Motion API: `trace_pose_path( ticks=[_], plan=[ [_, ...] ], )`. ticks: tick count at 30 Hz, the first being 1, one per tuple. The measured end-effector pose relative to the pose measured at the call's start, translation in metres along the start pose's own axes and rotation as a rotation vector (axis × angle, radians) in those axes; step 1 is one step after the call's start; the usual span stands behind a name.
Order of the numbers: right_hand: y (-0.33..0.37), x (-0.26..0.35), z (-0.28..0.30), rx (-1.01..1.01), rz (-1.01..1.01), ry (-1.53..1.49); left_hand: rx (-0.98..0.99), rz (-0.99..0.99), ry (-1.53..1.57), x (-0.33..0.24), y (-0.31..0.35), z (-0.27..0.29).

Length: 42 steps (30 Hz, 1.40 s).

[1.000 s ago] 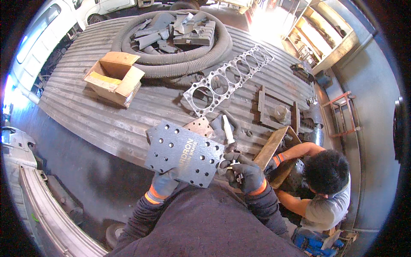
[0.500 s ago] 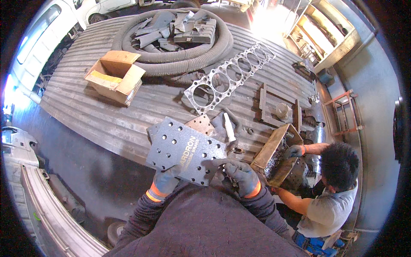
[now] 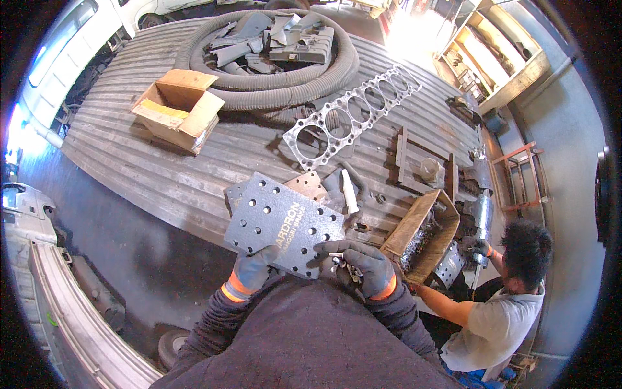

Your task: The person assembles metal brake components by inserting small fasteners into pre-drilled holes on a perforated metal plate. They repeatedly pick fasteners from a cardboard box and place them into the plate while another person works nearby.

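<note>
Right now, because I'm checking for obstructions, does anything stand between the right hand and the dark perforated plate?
Nothing visible does: the right hand has a finger at the dark perforated plate, by its lower right edge. Small metal pieces are in that hand; the left hand grips the plate farther left.

Head cam: wide fisheye, L of the pair, on wearer's head, facing down & fwd past own torso [image 3: 298, 330]. L hand [image 3: 254, 267] & R hand [image 3: 366, 267] v. close, low ctr; ridged surface [image 3: 188, 185] mid-dist, white vehicle [image 3: 65, 61] farther, upper L.
</note>
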State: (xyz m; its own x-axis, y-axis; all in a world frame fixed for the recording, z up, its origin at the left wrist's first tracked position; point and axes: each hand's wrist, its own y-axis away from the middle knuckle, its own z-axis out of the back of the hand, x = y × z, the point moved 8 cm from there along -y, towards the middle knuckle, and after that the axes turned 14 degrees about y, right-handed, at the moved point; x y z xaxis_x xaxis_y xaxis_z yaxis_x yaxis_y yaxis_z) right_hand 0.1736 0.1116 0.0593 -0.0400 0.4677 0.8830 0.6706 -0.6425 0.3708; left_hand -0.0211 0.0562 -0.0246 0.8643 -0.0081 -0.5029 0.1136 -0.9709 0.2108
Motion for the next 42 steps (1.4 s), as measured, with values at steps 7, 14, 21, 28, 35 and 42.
trace_pose_path(
  ticks=[7,14,21,28,35,42],
  plan=[
    [-0.008,-0.023,0.011,-0.01,-0.038,-0.235,0.01,0.151,-0.003,0.012,-0.001,0.012],
    [0.005,-0.019,0.064,-0.239,0.141,-0.295,-0.207,-0.04,0.095,-0.013,0.008,0.051],
    [0.015,-0.027,0.072,-0.281,0.079,-0.251,-0.172,-0.061,0.002,-0.04,-0.001,0.056],
    [-0.006,-0.023,0.057,-0.222,-0.1,-0.199,-0.122,-0.021,-0.184,-0.008,-0.016,0.0],
    [-0.026,-0.027,0.033,-0.131,-0.004,0.168,-0.049,0.112,-0.168,0.021,-0.011,-0.019],
    [-0.019,-0.038,0.032,-0.155,-0.033,0.343,0.0,0.134,-0.151,0.015,-0.01,-0.03]
  ],
)
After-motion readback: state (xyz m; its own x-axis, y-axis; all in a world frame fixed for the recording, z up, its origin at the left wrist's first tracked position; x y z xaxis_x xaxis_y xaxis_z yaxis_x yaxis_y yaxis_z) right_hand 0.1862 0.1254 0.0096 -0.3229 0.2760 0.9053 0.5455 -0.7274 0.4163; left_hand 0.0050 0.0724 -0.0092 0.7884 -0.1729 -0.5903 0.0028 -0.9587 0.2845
